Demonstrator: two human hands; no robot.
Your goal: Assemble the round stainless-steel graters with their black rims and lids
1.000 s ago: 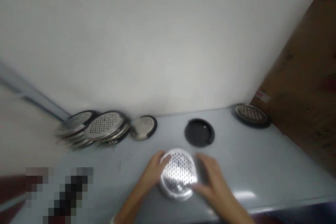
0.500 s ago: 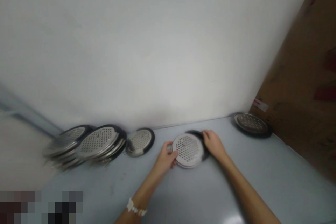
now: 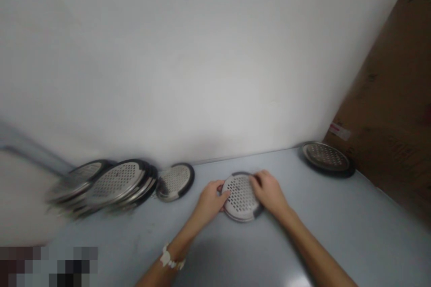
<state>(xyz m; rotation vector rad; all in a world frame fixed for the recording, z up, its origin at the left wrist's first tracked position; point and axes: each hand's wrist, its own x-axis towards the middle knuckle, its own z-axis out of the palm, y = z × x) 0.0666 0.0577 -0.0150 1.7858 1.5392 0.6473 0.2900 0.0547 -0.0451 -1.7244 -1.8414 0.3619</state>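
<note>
A round perforated metal disc (image 3: 240,197) with a black strip along part of its rim is held just above the grey table. My left hand (image 3: 212,197) grips its left edge, thumb on top and fingers underneath. On the right edge, by the black strip, my right hand (image 3: 267,190) is closed with its thumb over the face; its other fingers are partly hidden. Left of my hands, a similar single disc (image 3: 175,181) lies near the wall.
Stacks of similar discs (image 3: 116,184) overlap at the table's left. More discs (image 3: 326,158) lie at the far right, beside a brown cardboard box (image 3: 387,143). A white wall (image 3: 215,63) rises behind the grey table (image 3: 303,224).
My right hand has moved in over the disc's right edge. The black strip, which stuck out behind the disc, now sits closer along its rim. The view has shifted slightly.
</note>
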